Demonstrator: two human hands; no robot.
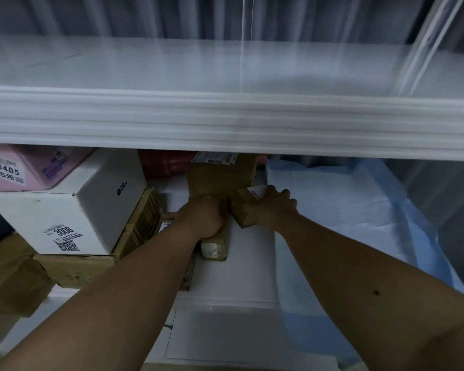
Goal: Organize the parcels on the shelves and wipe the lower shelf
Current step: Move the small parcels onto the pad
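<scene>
Leftmost, on the lower shelf (220,277), a pink parcel (10,170) with a white printed label lies at the back, partly under the blurred front edge of the upper shelf (225,121). Just in front of it sits a white box (73,210) carrying a "3008" sticker and a QR code, and this box rests tilted on a stack of brown cardboard parcels (73,269) that runs to the left edge of view. Behind the white box, deep under the upper shelf, a red package (166,163) shows only in part.

Toward the middle, the left hand (202,216) reaches in with its fingers curled round a narrow brown box (216,247), whose taped near end points toward the camera. Its far end is hidden by the hand. Directly behind stands a taller brown carton (220,174) with a shipping label on its upper face, touching or nearly touching the knuckles; which one I cannot tell.

Just to the right, the right hand (272,207) lies over a small brown box (243,212), fingers bent down across its top and far side, gripping it. A white label peeks out by the thumb. The two small boxes sit just beside each other on the white shelf surface.

Further right, a pale blue sheet (359,210) covers the shelf, creased and lapping over the front edge.
</scene>
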